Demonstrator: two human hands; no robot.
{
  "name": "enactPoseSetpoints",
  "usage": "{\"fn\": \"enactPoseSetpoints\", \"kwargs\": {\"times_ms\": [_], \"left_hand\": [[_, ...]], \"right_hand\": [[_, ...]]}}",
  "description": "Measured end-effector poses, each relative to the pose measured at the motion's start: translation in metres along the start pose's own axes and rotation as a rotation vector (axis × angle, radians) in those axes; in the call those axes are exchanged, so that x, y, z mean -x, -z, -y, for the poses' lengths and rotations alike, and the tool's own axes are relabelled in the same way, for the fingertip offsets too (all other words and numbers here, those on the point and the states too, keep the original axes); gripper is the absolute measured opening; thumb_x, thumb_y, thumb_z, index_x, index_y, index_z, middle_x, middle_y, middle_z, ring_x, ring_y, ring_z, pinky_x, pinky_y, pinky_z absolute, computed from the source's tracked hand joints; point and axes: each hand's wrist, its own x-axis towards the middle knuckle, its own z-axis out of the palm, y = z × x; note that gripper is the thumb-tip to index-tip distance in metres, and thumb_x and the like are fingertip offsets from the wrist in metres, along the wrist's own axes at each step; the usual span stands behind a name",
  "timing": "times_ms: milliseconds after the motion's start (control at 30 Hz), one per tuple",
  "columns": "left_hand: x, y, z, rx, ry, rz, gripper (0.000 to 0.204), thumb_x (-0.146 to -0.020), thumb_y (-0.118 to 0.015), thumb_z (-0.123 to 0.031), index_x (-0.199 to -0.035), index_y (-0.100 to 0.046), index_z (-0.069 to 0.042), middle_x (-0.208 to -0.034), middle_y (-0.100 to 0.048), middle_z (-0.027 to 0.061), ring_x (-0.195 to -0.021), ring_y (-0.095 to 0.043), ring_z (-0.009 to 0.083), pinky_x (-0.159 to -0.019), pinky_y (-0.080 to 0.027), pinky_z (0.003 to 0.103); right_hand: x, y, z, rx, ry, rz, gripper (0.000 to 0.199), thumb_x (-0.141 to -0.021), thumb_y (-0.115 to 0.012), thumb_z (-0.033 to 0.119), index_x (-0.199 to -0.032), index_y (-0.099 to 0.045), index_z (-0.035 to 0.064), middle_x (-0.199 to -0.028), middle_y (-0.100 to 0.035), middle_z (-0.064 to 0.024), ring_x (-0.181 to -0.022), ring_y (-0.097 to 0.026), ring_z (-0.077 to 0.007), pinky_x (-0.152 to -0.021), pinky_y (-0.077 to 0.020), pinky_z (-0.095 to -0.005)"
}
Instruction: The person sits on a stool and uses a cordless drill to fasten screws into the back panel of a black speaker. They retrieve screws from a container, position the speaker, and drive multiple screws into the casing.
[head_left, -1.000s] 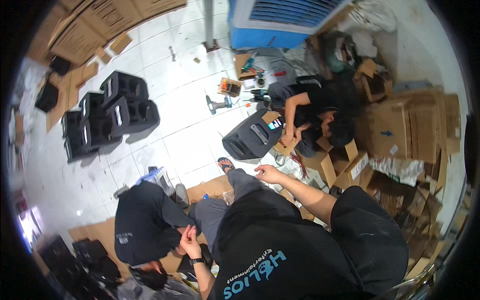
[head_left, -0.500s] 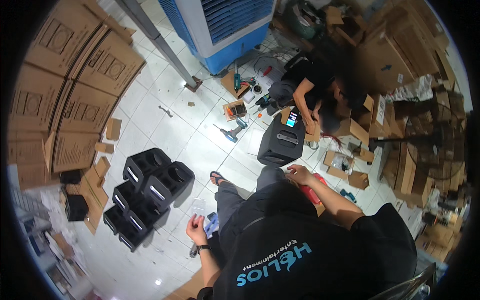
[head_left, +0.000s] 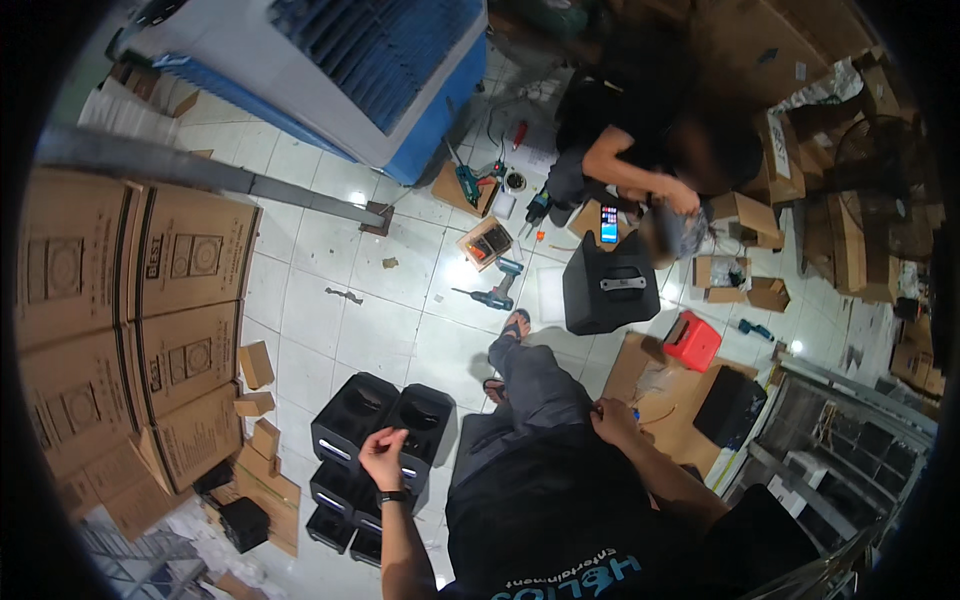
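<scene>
My left hand is over the group of black speaker cabinets on the floor to my left. Its fingers are loosely bent, slightly apart, and nothing shows in them. A dark band circles that wrist. Beside my right thigh hangs my right hand, loosely open with no object visible in it; some of its fingers are hard to make out. Ahead of me stands another black speaker with a top handle. A phone with a lit screen is at its far edge.
A co-worker crouches beyond the single speaker. Power drills, a wooden parts box and a red case lie about the tiled floor. Stacked cartons line the left, a blue-grey air cooler the far side, a metal rack the right.
My view has turned and shifted, bringing the speaker group closer under my left hand. My right hand is now lower beside my thigh. The co-worker's hands have moved off the single speaker's side.
</scene>
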Motion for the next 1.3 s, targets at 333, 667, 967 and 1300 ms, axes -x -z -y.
{"fn": "enactPoseSetpoints", "kwargs": {"times_ms": [333,667,967,1300], "left_hand": [[-0.105,-0.114,0.009,-0.253,0.164,0.59,0.025,-0.094,-0.073,-0.002,-0.117,-0.071,0.007,-0.106,-0.077,0.0118,-0.095,-0.074,0.0171,-0.089,-0.056,0.028],[-0.266,-0.161,0.019,-0.708,0.018,0.895,0.019,-0.085,-0.082,-0.011,-0.101,-0.079,0.0,-0.098,-0.079,0.0123,-0.091,-0.075,0.0196,-0.083,-0.058,0.03],[-0.312,-0.152,0.012,-0.788,0.213,0.849,0.016,-0.093,-0.072,-0.003,-0.108,-0.077,-0.001,-0.097,-0.078,0.0122,-0.084,-0.077,0.0186,-0.074,-0.059,0.028],[-0.335,-0.162,-0.012,-0.812,0.226,0.829,0.015,-0.087,-0.08,-0.003,-0.1,-0.073,0.002,-0.091,-0.077,0.0098,-0.081,-0.075,0.0159,-0.068,-0.058,0.026]], "right_hand": [[-0.069,-0.049,0.062,-0.147,-0.266,0.241,0.077,-0.091,-0.065,0.054,-0.153,-0.043,0.0129,-0.148,-0.05,-0.0237,-0.137,-0.05,-0.0418,-0.113,-0.0401,-0.055],[-0.174,-0.156,0.156,-0.337,-0.811,0.479,0.164,-0.052,-0.085,0.081,-0.163,0.011,0.0061,-0.158,-0.017,-0.0443,-0.141,-0.039,-0.0575,-0.109,-0.0456,-0.0594],[-0.197,-0.213,0.235,-0.407,-0.864,0.618,0.166,-0.049,-0.083,0.084,-0.163,0.011,0.0095,-0.159,-0.019,-0.0427,-0.139,-0.039,-0.0607,-0.113,-0.0376,-0.0635],[-0.212,-0.208,0.256,-0.445,-0.936,0.667,0.147,-0.066,-0.078,0.079,-0.164,0.009,0.0123,-0.16,-0.02,-0.0404,-0.141,-0.04,-0.0574,-0.115,-0.0354,-0.059]]}}
